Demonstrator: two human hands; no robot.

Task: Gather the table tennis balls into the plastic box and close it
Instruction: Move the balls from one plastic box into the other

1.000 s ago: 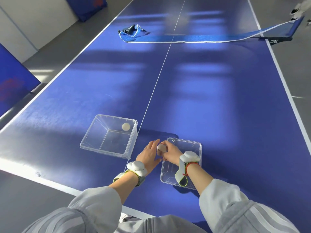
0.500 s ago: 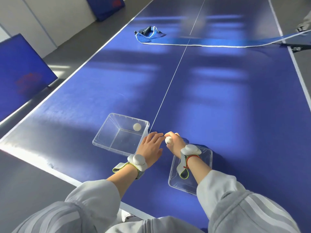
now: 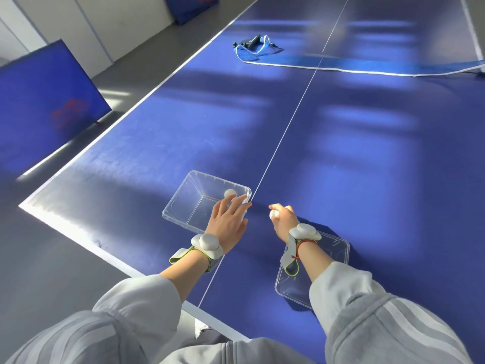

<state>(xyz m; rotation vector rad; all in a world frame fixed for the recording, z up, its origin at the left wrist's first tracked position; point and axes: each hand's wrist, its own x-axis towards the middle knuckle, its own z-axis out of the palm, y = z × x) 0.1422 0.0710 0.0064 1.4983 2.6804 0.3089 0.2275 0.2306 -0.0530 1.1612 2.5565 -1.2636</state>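
Sleeves: light grey sweatshirt fabric, pushed up both forearms, paler stripes along the upper arms. Left hand (image 3: pixel 227 222): wrist carries a rounded white sensor pod (image 3: pixel 207 243) on a grey strap with yellow-green edging. Right hand (image 3: pixel 284 219): matching white pod (image 3: pixel 305 231) and strap, plus a thin red cord (image 3: pixel 301 245) round the wrist.

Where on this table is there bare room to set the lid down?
Most of the table is bare: the broad stretch between the box and the net lying flat farther out, and the strip left of the box up to the white edge line. It is crowded at the near edge, around the left hand, right hand and lid.
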